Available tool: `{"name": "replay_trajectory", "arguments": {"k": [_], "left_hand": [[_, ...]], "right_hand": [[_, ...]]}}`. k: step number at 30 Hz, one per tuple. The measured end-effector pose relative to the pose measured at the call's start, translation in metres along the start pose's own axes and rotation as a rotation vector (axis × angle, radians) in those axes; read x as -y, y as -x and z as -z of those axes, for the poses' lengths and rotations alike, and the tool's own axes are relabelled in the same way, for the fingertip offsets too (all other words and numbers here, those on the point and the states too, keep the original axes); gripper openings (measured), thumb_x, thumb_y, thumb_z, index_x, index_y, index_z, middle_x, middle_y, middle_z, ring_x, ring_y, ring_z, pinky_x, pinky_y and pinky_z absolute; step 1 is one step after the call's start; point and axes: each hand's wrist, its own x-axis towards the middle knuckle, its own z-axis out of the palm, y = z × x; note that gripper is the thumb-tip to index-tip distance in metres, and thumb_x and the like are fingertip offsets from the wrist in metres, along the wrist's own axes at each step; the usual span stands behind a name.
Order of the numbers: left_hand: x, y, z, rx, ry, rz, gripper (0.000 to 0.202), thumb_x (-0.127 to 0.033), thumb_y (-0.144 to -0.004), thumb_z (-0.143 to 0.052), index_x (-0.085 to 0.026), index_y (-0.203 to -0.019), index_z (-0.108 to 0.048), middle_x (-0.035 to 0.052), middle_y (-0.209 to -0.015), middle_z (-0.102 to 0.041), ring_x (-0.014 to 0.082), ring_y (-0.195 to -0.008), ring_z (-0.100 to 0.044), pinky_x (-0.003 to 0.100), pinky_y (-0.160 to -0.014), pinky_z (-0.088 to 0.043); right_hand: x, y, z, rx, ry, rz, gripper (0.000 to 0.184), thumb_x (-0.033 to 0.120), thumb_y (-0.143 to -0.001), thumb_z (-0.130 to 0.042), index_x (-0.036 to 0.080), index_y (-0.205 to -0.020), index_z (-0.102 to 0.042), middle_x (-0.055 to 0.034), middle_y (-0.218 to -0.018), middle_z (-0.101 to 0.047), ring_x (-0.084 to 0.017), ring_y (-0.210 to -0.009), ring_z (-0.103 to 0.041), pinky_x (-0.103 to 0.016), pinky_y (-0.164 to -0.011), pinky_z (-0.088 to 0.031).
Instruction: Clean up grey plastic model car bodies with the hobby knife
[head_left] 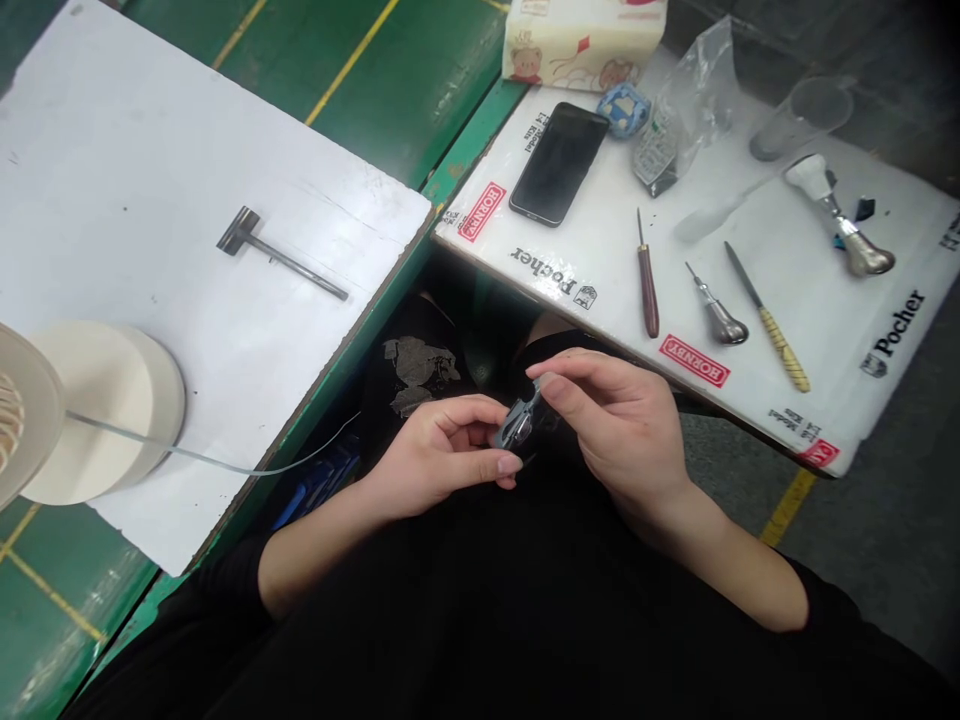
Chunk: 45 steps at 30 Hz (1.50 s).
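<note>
Above my lap, I hold a small blue-grey moulded part (517,424) with a dark, shiny middle; its exact kind is too small to make out. The thumb and fingers of my left hand (466,445) grip its left end. At its upper right end, the thumb and forefinger of my right hand (611,405) are pinched on the same part. The fingertips partly cover it. Closest to my right hand on the board lies an awl with a dark red handle (649,290).
On the right board lie a small hand tool (724,320), a yellow-handled file (780,345), a phone (559,163), a plastic bag (686,110), a clear cup (802,115) and a metal-ended tool (844,220). A hammer (289,260) and a white fan (112,410) occupy the left table.
</note>
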Motion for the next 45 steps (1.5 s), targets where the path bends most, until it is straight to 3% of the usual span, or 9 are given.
{"name": "replay_trajectory", "arguments": {"k": [6, 10, 16, 20, 23, 30, 38, 42, 45], "left_hand": [[-0.004, 0.002, -0.006, -0.109, -0.067, -0.027, 0.045, -0.017, -0.081, -0.114, -0.016, -0.122, -0.095, 0.0096, -0.114, -0.088, 0.0176, -0.082, -0.085, 0.030, -0.078, -0.077], [-0.004, 0.004, -0.006, -0.188, -0.162, -0.086, 0.041, -0.026, -0.089, -0.111, -0.017, -0.127, -0.097, 0.0109, -0.115, -0.088, 0.0183, -0.084, -0.084, 0.034, -0.079, -0.079], [-0.003, 0.007, -0.002, -0.201, -0.190, -0.240, 0.047, -0.028, -0.091, -0.110, -0.023, -0.136, -0.095, 0.0094, -0.113, -0.089, 0.0181, -0.089, -0.085, 0.028, -0.079, -0.077], [-0.007, 0.003, -0.003, -0.201, -0.098, -0.083, 0.047, -0.047, -0.101, -0.103, -0.020, -0.139, -0.090, 0.0039, -0.097, -0.084, 0.0166, -0.077, -0.085, 0.025, -0.069, -0.072], [-0.010, -0.003, -0.004, -0.230, -0.048, 0.069, 0.047, -0.045, -0.096, -0.108, -0.017, -0.129, -0.089, 0.0007, -0.085, -0.081, 0.0145, -0.067, -0.080, 0.022, -0.061, -0.067], [-0.006, -0.008, -0.004, -0.220, 0.078, 0.131, 0.043, -0.044, -0.093, -0.110, -0.016, -0.117, -0.089, 0.0039, -0.091, -0.086, 0.0143, -0.064, -0.080, 0.022, -0.057, -0.064], [-0.005, -0.007, -0.004, -0.178, 0.059, 0.084, 0.036, -0.039, -0.092, -0.110, -0.016, -0.116, -0.093, 0.0056, -0.092, -0.088, 0.0141, -0.069, -0.082, 0.021, -0.062, -0.066], [-0.002, -0.002, -0.005, -0.152, -0.081, -0.087, 0.045, -0.020, -0.085, -0.113, -0.019, -0.126, -0.096, 0.0082, -0.106, -0.093, 0.0180, -0.086, -0.087, 0.027, -0.080, -0.074], [0.000, 0.001, -0.007, -0.200, -0.142, -0.178, 0.045, -0.018, -0.086, -0.112, -0.021, -0.128, -0.097, 0.0106, -0.118, -0.095, 0.0232, -0.103, -0.092, 0.032, -0.093, -0.077]], "right_hand": [[0.002, 0.004, -0.002, -0.042, 0.096, 0.005, 0.017, 0.046, -0.111, -0.094, 0.030, -0.109, -0.098, -0.0046, -0.103, -0.089, -0.022, -0.090, -0.081, -0.034, -0.076, -0.065], [0.000, 0.006, -0.003, -0.083, 0.131, 0.027, 0.018, 0.047, -0.111, -0.093, 0.030, -0.110, -0.098, -0.0048, -0.101, -0.088, -0.023, -0.087, -0.079, -0.035, -0.075, -0.066], [0.001, 0.006, -0.004, -0.115, 0.130, 0.033, 0.012, 0.039, -0.111, -0.093, 0.028, -0.110, -0.097, -0.0029, -0.097, -0.087, -0.021, -0.084, -0.079, -0.035, -0.080, -0.067], [0.003, 0.007, -0.004, -0.047, 0.113, 0.114, 0.009, 0.037, -0.110, -0.093, 0.029, -0.111, -0.097, -0.0035, -0.094, -0.084, -0.022, -0.082, -0.076, -0.037, -0.074, -0.064], [0.003, 0.008, -0.004, -0.007, 0.081, 0.177, 0.006, 0.035, -0.109, -0.095, 0.030, -0.112, -0.097, -0.0036, -0.093, -0.084, -0.023, -0.083, -0.076, -0.039, -0.073, -0.065], [0.001, 0.008, 0.000, -0.030, 0.098, 0.110, 0.013, 0.041, -0.110, -0.093, 0.029, -0.111, -0.098, -0.0050, -0.096, -0.085, -0.023, -0.082, -0.077, -0.038, -0.073, -0.066], [-0.003, 0.007, 0.003, -0.036, 0.055, 0.073, 0.007, 0.035, -0.110, -0.094, 0.030, -0.113, -0.098, -0.0033, -0.098, -0.086, -0.022, -0.084, -0.078, -0.036, -0.076, -0.063], [-0.004, 0.008, 0.002, -0.071, 0.107, 0.096, 0.008, 0.036, -0.110, -0.094, 0.029, -0.112, -0.098, -0.0038, -0.097, -0.085, -0.022, -0.084, -0.076, -0.036, -0.073, -0.062], [-0.004, 0.010, 0.000, -0.096, 0.162, 0.110, 0.009, 0.037, -0.111, -0.093, 0.029, -0.114, -0.097, -0.0040, -0.100, -0.087, -0.022, -0.085, -0.078, -0.035, -0.075, -0.064]]}}
